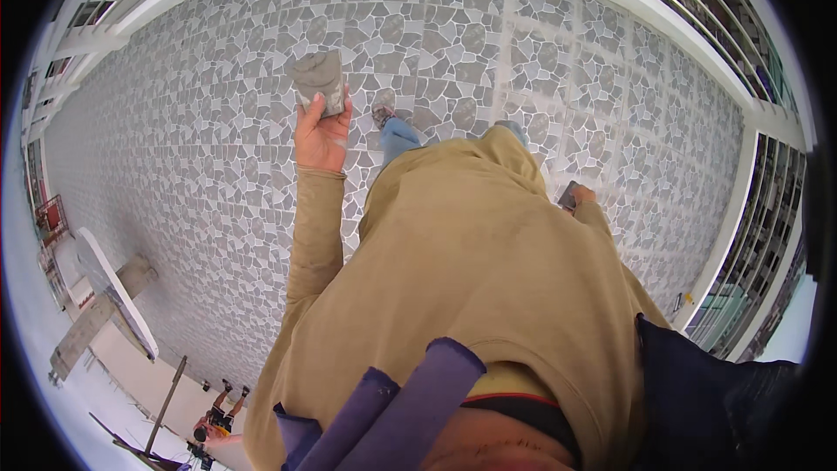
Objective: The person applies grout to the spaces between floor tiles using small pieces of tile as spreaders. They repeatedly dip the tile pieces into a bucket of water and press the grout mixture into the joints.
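Left: paste (pixel 317 70) is borne on a board (pixel 335 106), so the board is best kept level in the left hand (pixel 323 144); the thumb should be kept off the pile, since a tilt would likely let it slide. Right: the tool (pixel 568 195) is best kept clear of the leg (pixel 513 129).

Looks: the board is held off to the left, ahead of the body and above the floor (pixel 209 174); its near edge is gripped palm-up, thumb over the top. Paste is grey, smooth, curved in ridges, spread over the far part. Tool is gripped low at the right by the right hand (pixel 585 195); it's dark, partly covered, exact kind can't be told.
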A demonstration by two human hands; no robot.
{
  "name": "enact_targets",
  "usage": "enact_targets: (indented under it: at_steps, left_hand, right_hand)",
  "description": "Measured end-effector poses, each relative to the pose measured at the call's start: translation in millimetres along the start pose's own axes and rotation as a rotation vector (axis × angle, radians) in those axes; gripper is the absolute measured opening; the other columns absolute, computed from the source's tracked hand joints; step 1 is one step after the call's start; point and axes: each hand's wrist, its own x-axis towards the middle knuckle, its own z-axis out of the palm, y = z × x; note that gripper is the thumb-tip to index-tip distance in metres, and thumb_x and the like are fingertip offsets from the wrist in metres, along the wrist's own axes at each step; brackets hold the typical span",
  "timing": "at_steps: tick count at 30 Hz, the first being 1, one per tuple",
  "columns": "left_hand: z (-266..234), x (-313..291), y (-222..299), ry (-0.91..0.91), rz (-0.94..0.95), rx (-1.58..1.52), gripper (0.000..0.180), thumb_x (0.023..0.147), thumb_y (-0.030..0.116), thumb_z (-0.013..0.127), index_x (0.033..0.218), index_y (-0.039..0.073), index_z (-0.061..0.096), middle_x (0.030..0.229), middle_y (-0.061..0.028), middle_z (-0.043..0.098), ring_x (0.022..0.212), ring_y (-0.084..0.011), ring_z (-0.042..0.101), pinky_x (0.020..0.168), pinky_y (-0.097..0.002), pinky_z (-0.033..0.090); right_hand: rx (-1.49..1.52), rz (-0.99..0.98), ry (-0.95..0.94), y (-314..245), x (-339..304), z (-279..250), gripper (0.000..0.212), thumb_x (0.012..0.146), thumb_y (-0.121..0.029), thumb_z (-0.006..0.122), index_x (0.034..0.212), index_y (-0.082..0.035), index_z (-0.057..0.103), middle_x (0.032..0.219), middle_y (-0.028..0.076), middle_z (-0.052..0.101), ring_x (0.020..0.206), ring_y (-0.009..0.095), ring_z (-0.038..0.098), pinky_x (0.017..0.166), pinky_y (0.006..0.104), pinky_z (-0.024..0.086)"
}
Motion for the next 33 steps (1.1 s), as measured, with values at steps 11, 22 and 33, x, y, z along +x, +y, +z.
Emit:
enact_targets:
  at_steps: [11,22,33]
  left_hand:
    - [39.2,181.5,176.2,-0.171,0.079,0.229,0.041,0.099,0.007,0.054,0.138,0.001,0.043,0.136,-0.0170,0.055,0.123,-0.0340,0.058,0.088,-0.0393,0.055]
    - [62.4,258.5,135.9,-0.100,-0.381,0.497,0.042,0.100,0.012,0.053,0.139,-0.001,0.044,0.134,-0.0164,0.056,0.122,-0.0308,0.059,0.087,-0.0367,0.055]
    - [-28.0,493.4,-50.1,-0.588,-1.002,0.972,0.051,0.098,0.007,0.058,0.143,0.007,0.035,0.132,-0.0148,0.058,0.116,-0.0293,0.064,0.088,-0.0384,0.056]
  right_hand:
    - [0.522,-0.066,0.177,-126.2,-70.9,156.3,0.040,0.074,-0.015,0.063,0.112,-0.006,0.070,0.080,0.015,0.069,0.066,0.029,0.067,0.049,0.0435,0.052]
    - [1.459,-0.132,0.227,-466.4,-29.3,-27.5,0.041,0.078,-0.004,0.067,0.117,0.006,0.060,0.106,0.015,0.066,0.089,0.026,0.068,0.066,0.0408,0.066]
    - [2.246,0.040,0.307,-558.9,-170.3,123.4,0.035,0.086,-0.006,0.070,0.119,0.002,0.060,0.106,0.014,0.070,0.091,0.029,0.072,0.066,0.0399,0.065]
